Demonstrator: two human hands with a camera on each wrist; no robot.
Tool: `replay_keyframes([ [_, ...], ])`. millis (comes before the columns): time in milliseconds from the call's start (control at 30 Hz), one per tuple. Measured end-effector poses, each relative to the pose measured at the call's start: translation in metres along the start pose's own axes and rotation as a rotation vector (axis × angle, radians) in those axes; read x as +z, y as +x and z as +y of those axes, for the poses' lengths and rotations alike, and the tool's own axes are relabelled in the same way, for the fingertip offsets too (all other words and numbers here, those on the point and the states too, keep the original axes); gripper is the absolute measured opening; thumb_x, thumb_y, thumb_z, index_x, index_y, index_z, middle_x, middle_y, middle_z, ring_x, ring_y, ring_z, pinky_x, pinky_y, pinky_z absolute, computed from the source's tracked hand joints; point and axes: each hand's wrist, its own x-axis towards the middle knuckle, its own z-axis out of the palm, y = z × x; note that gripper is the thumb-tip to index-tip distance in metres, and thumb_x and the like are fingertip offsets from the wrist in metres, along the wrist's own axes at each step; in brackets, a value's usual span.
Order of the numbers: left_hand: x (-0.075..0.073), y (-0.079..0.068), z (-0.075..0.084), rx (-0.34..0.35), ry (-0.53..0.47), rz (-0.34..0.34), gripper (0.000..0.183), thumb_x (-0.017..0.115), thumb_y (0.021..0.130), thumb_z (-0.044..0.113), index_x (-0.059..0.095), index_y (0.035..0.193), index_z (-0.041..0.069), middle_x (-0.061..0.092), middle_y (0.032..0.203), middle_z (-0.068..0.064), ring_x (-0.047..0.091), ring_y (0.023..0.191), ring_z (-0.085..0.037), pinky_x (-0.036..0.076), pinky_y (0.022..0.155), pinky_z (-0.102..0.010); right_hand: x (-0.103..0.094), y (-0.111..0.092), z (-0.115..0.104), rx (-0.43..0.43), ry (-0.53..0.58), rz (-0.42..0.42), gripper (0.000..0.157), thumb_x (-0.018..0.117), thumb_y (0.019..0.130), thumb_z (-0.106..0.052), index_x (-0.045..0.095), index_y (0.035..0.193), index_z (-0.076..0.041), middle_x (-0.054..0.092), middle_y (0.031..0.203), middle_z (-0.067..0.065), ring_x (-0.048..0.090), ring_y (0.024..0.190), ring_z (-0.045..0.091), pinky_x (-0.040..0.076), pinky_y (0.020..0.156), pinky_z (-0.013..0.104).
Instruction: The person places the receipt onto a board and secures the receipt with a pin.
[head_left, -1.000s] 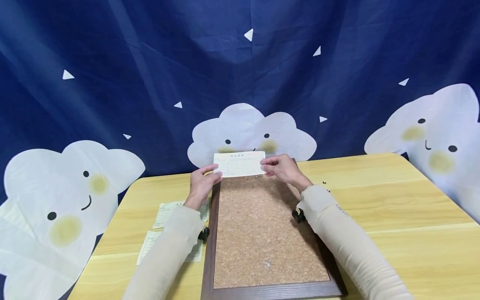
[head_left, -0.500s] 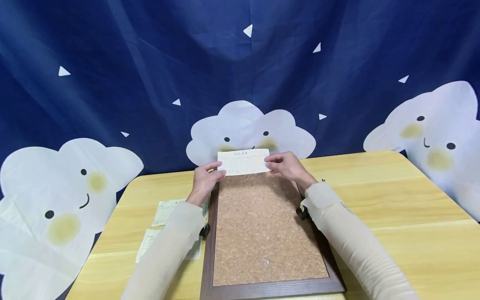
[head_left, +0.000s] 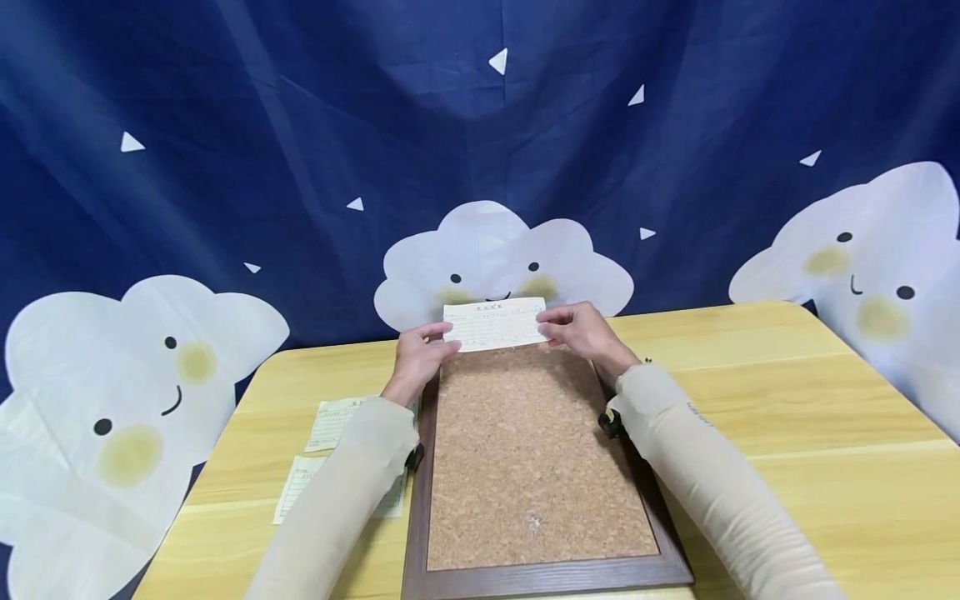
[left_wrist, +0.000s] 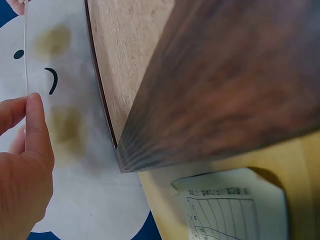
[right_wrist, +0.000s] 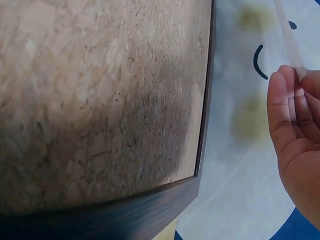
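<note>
A white printed form slip (head_left: pixel 495 324) with ruled lines is held up over the far end of a cork board (head_left: pixel 540 458) in a dark wooden frame. My left hand (head_left: pixel 422 357) pinches the slip's left edge between thumb and fingers. At its right edge, my right hand (head_left: pixel 588 335) pinches it the same way. Both wrist views show the slip almost edge-on, as a thin strip. The left wrist view has my left hand (left_wrist: pixel 27 165) at the far left; my right hand (right_wrist: pixel 300 120) is at the right side of the right wrist view.
Left of the board, two more printed forms lie on the wooden table (head_left: pixel 810 417): an upper form (head_left: pixel 328 427) and a lower form (head_left: pixel 296 487), both partly under my left sleeve. A tiny dark object (head_left: pixel 648 360) lies beyond my right wrist. A blue curtain (head_left: pixel 480 125) with clouds hangs behind.
Both hands have moved slightly to the right with the slip held between them. The board and the forms on the table stay where they were.
</note>
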Motion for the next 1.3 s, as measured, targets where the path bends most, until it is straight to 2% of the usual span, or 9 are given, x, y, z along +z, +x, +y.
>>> replay_keyframes([
  [200, 0.004, 0.001, -0.001, 0.021, 0.067, -0.002, 0.039, 0.075, 0.085, -0.001, 0.068, 0.123, -0.001, 0.065, 0.120, -0.021, 0.063, 0.109, -0.024, 0.055, 0.080, -0.027, -0.003, 0.000, 0.005, 0.004, -0.003, -0.001, 0.029, 0.064, 0.096, -0.002, 0.065, 0.122, 0.011, 0.069, 0.107, 0.024, 0.070, 0.086, 0.034, 0.056, 0.084, 0.044],
  [300, 0.007, 0.001, 0.000, 0.041, 0.104, 0.001, 0.039, 0.076, 0.084, 0.000, 0.069, 0.122, -0.001, 0.068, 0.116, -0.020, 0.064, 0.104, -0.021, 0.053, 0.075, -0.023, -0.005, 0.001, 0.008, 0.010, -0.013, 0.005, 0.030, 0.065, 0.096, -0.003, 0.065, 0.122, 0.011, 0.069, 0.106, 0.025, 0.070, 0.082, 0.028, 0.057, 0.082, 0.040],
  [467, 0.011, 0.003, 0.001, 0.051, 0.121, 0.008, 0.040, 0.076, 0.083, -0.001, 0.069, 0.122, -0.001, 0.071, 0.110, -0.019, 0.067, 0.091, -0.017, 0.052, 0.069, -0.021, -0.005, 0.001, 0.009, 0.015, -0.034, 0.015, 0.029, 0.064, 0.096, -0.003, 0.066, 0.121, 0.011, 0.069, 0.106, 0.024, 0.070, 0.086, 0.033, 0.057, 0.081, 0.041],
  [767, 0.018, 0.007, 0.000, 0.074, 0.168, 0.025, 0.039, 0.077, 0.083, 0.000, 0.070, 0.121, 0.002, 0.068, 0.111, -0.018, 0.067, 0.099, -0.025, 0.053, 0.074, -0.025, -0.008, 0.003, 0.012, 0.025, -0.035, 0.031, 0.028, 0.063, 0.097, -0.001, 0.065, 0.122, 0.012, 0.067, 0.112, 0.028, 0.071, 0.087, 0.033, 0.057, 0.082, 0.041],
  [967, 0.023, 0.009, 0.000, 0.075, 0.182, 0.038, 0.039, 0.078, 0.083, 0.000, 0.070, 0.121, 0.001, 0.067, 0.112, -0.018, 0.064, 0.102, -0.025, 0.053, 0.082, -0.031, -0.009, 0.004, 0.013, 0.039, -0.043, 0.045, 0.027, 0.063, 0.097, 0.000, 0.065, 0.121, 0.012, 0.067, 0.110, 0.027, 0.071, 0.084, 0.030, 0.058, 0.080, 0.039],
  [1167, 0.026, 0.012, -0.002, 0.078, 0.227, 0.045, 0.038, 0.078, 0.082, 0.000, 0.071, 0.120, 0.002, 0.069, 0.110, -0.017, 0.066, 0.101, -0.025, 0.054, 0.082, -0.032, -0.008, 0.007, 0.015, 0.047, -0.074, 0.054, 0.026, 0.063, 0.096, -0.001, 0.067, 0.120, 0.010, 0.068, 0.108, 0.025, 0.071, 0.085, 0.032, 0.058, 0.077, 0.037],
  [1300, 0.027, 0.013, -0.002, 0.069, 0.249, 0.038, 0.038, 0.078, 0.082, 0.001, 0.071, 0.120, 0.002, 0.069, 0.114, -0.017, 0.065, 0.106, -0.026, 0.053, 0.087, -0.034, -0.007, 0.007, 0.016, 0.047, -0.092, 0.050, 0.026, 0.063, 0.096, 0.000, 0.067, 0.119, 0.010, 0.069, 0.106, 0.024, 0.071, 0.087, 0.034, 0.058, 0.076, 0.037],
])
